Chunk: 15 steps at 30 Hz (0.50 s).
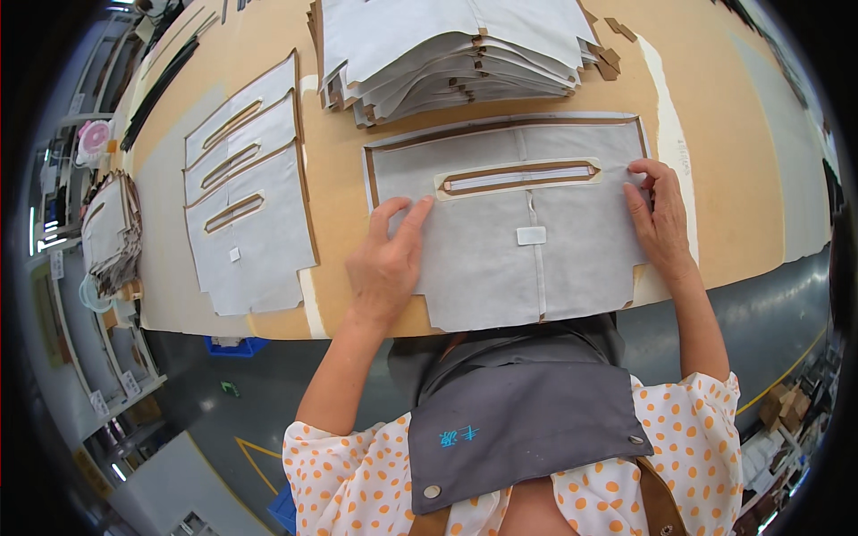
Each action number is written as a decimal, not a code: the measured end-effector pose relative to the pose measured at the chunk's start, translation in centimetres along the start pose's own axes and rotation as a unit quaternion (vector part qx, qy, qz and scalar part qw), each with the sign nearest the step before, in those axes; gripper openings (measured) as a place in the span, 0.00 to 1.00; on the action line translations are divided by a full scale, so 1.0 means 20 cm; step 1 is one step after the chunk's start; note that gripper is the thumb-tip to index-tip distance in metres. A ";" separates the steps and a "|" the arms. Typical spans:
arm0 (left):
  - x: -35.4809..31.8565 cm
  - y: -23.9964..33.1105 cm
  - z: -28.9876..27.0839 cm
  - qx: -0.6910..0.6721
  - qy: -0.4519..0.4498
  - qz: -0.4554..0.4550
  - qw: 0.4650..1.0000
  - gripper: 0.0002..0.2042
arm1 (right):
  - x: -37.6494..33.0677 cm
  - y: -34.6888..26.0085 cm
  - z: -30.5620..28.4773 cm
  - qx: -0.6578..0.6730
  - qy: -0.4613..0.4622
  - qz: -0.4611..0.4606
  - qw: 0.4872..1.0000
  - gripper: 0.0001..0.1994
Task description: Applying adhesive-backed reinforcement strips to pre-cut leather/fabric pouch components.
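Note:
A grey-white fabric panel (474,259) with brown edges lies flat on the table in front of me. Across its upper part runs a slot framed in brown, with a white zipper (523,177) showing inside. Lower down, a small white tab (531,236) sits on the centre seam. My left hand (386,263) rests at the panel's left side, fingers stretched out and their tips near the slot's left end. At the right edge, my right hand (663,219) touches the panel with bent fingers, thumb and forefinger apart. Neither hand grips anything visible.
Behind the panel rises a thick stack of similar grey-white pieces (447,62). Overlapping slotted panels (250,259) lie to the left. Brown scraps (609,62) are scattered by the stack, and dark strips (161,89) lie far left. Another bundle (112,232) hangs at the table's left edge.

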<state>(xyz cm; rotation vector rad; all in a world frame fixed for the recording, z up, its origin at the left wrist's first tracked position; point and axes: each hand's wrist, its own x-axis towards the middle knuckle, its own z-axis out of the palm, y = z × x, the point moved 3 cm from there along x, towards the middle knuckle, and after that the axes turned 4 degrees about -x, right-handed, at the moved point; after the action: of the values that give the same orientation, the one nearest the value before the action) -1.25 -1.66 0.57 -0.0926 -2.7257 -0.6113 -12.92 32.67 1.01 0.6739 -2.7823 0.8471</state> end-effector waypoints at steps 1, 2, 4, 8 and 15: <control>-0.01 -0.01 -0.01 -0.028 0.025 0.007 0.999 0.18 | -0.01 0.00 0.00 0.015 -0.004 0.018 1.000 0.14; 0.00 0.02 -0.03 -0.029 0.027 0.010 0.999 0.18 | -0.01 0.02 0.00 0.026 -0.007 0.040 0.999 0.14; 0.01 0.05 -0.08 -0.187 0.005 -0.163 0.969 0.13 | -0.02 0.04 0.00 0.080 0.006 0.073 0.994 0.13; 0.10 0.16 -0.04 -0.773 -0.065 -0.385 0.500 0.15 | -0.03 -0.10 -0.11 0.148 0.093 0.028 0.984 0.12; 0.11 0.46 0.17 -0.880 -0.088 -0.401 0.239 0.20 | -0.02 -0.56 -0.03 0.251 -0.084 -0.091 0.960 0.15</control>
<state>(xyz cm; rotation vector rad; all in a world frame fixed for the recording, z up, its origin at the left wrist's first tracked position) -3.16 8.12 2.17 0.7233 -0.2386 -3.3747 -7.32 24.85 6.87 1.1049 -2.5909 1.5363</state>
